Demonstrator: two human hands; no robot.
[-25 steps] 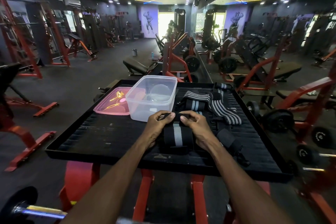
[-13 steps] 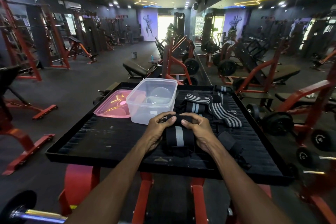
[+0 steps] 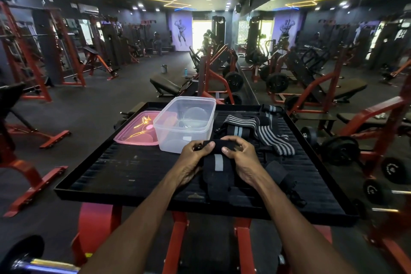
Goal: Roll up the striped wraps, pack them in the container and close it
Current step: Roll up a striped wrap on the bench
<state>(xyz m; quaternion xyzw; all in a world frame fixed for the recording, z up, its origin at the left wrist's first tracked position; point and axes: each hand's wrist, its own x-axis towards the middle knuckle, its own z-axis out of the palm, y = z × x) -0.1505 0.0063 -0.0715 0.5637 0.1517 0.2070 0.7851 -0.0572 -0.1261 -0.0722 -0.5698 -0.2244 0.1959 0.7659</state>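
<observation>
Gripping the rolled end of a black wrap with both hands, left hand and right hand curled round it above the table. Sat just beside the open clear container; pink lid left of it, more striped wraps behind.

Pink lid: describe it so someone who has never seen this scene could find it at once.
Start at the black ribbed tray on red legs. At its far left corner, the flat translucent pink plastic lid lies beside the clear plastic container, on its left. It is the only pink, flat thing there; the black grey-striped fabric wraps lie right of the container.
</observation>
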